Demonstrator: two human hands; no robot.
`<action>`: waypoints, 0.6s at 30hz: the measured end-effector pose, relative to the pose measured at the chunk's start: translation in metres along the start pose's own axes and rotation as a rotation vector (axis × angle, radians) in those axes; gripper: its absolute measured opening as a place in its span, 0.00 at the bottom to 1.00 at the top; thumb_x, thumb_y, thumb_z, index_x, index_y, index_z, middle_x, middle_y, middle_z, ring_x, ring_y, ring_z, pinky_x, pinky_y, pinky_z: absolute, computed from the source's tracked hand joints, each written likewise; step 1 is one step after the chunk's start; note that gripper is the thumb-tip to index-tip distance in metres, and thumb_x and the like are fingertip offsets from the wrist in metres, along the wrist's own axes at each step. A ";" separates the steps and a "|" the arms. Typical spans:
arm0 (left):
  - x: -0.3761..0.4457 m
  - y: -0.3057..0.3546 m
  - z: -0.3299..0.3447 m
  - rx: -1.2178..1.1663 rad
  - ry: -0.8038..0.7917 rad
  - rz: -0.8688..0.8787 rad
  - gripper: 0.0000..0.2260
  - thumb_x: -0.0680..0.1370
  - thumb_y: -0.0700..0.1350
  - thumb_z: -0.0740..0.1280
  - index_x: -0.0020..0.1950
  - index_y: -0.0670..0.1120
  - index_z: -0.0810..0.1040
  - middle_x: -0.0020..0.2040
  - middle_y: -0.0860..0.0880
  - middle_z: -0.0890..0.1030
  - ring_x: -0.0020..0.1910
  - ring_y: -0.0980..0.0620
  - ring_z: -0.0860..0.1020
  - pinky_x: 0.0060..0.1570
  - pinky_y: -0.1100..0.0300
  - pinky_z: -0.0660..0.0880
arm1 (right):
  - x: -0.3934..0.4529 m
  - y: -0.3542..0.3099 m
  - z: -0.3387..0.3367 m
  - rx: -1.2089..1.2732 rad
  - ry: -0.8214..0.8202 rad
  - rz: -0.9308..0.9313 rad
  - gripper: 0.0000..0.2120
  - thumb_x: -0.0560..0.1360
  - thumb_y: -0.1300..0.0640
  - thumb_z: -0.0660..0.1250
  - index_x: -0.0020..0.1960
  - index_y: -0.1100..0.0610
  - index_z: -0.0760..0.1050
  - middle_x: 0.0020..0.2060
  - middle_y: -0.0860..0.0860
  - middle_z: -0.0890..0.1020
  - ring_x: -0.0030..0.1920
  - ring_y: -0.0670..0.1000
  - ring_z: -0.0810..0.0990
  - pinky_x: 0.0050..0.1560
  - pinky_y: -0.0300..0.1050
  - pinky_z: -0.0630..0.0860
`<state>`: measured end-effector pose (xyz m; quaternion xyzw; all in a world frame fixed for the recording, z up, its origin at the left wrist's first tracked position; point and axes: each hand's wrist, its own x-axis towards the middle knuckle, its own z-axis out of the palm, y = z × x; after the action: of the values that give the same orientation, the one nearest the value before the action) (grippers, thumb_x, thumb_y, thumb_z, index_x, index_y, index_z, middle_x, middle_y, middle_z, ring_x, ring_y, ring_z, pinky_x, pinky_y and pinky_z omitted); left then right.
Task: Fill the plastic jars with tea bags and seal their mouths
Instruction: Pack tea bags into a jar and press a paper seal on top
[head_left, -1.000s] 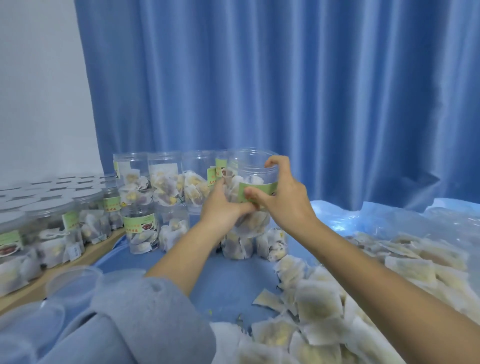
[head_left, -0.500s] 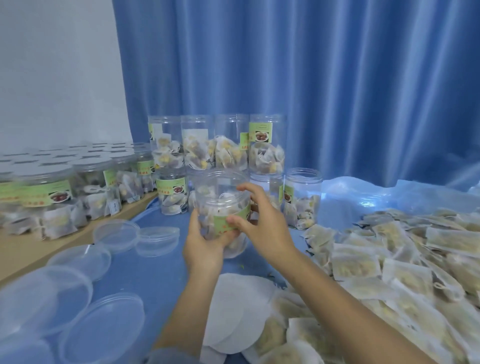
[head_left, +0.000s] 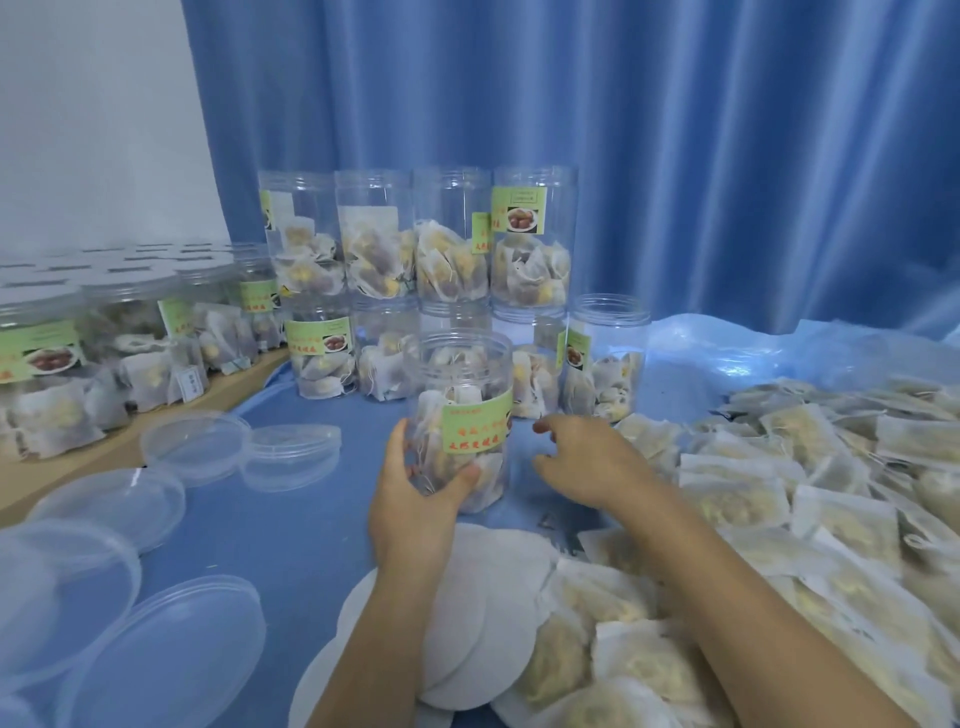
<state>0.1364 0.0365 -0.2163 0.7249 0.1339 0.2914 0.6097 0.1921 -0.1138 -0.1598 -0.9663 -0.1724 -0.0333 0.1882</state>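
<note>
Plastic jar (head_left: 460, 410) in left hand (head_left: 415, 499); right hand (head_left: 587, 462) just beside.

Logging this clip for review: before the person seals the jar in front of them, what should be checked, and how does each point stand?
1. Jar held steady: ok, left hand grips its lower part.
2. Jar upright on the blue cloth: ok.
3. Jar loaded with tea bags: ok, though fill count cannot tell.
4. Mouth free of lid or seal: ok, open.
5. Right hand free: ok, beside the jar, holding nothing.
6. Seal material within reach: ok, white paper discs lie just before the jar; clear lids to the left.
</note>
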 end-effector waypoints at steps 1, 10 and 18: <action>0.000 0.000 0.000 -0.007 -0.002 0.000 0.37 0.67 0.46 0.77 0.72 0.55 0.63 0.68 0.55 0.72 0.65 0.55 0.72 0.60 0.59 0.68 | -0.002 0.003 -0.002 -0.174 -0.079 0.040 0.16 0.76 0.56 0.59 0.63 0.57 0.70 0.62 0.56 0.74 0.60 0.57 0.73 0.51 0.46 0.71; 0.000 0.002 -0.001 -0.020 -0.007 -0.023 0.37 0.67 0.46 0.77 0.72 0.56 0.63 0.68 0.54 0.71 0.64 0.53 0.72 0.63 0.54 0.69 | -0.007 0.000 -0.003 -0.260 -0.084 0.040 0.18 0.73 0.64 0.64 0.62 0.55 0.74 0.57 0.53 0.77 0.56 0.54 0.77 0.51 0.43 0.75; 0.001 0.002 -0.003 -0.043 0.003 -0.087 0.35 0.66 0.43 0.78 0.70 0.54 0.68 0.62 0.44 0.74 0.61 0.49 0.75 0.62 0.47 0.72 | -0.010 -0.041 -0.031 1.163 0.587 -0.209 0.10 0.68 0.60 0.74 0.41 0.48 0.76 0.33 0.46 0.83 0.34 0.46 0.83 0.38 0.38 0.79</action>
<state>0.1346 0.0393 -0.2143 0.7048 0.1600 0.2687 0.6368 0.1679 -0.0928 -0.1180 -0.6362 -0.1967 -0.2147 0.7145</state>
